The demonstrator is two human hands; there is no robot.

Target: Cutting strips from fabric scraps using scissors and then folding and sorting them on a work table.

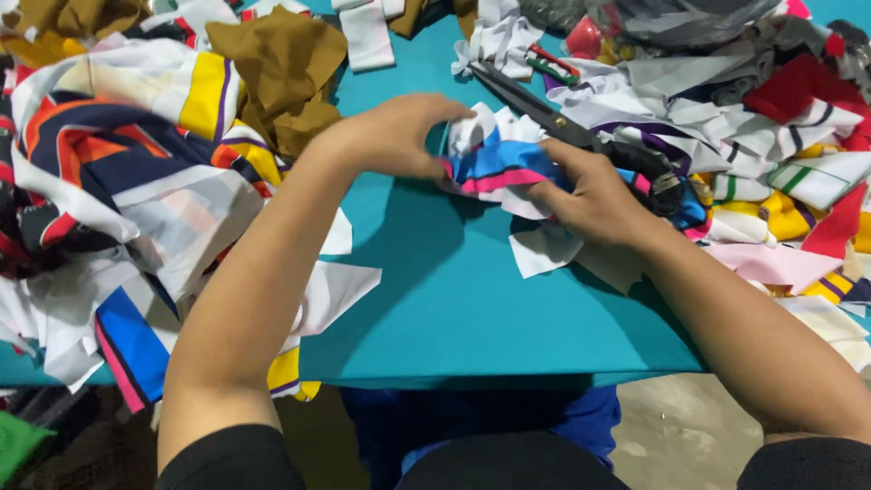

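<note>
hands, left (390, 136) and right (594, 195), clamp striped cloth (499, 168); scissors (553, 118) and scrap piles (771, 118) crowd close.

Two bare hands are in view: a left hand (395, 136) and a right hand (594, 195). Between them is one scrap (508, 168) striped blue, pink and white. One pair of scissors (581, 136) lies on one teal table (454, 290). Two heaps of offcuts flank the hands: a left heap (118, 200) and a right heap (771, 136); the pieces in each are too many and too tangled to count. At least two brown cloths (281, 73) lie at the far side. Two loose white scraps (543, 249) sit near the right hand.
</note>
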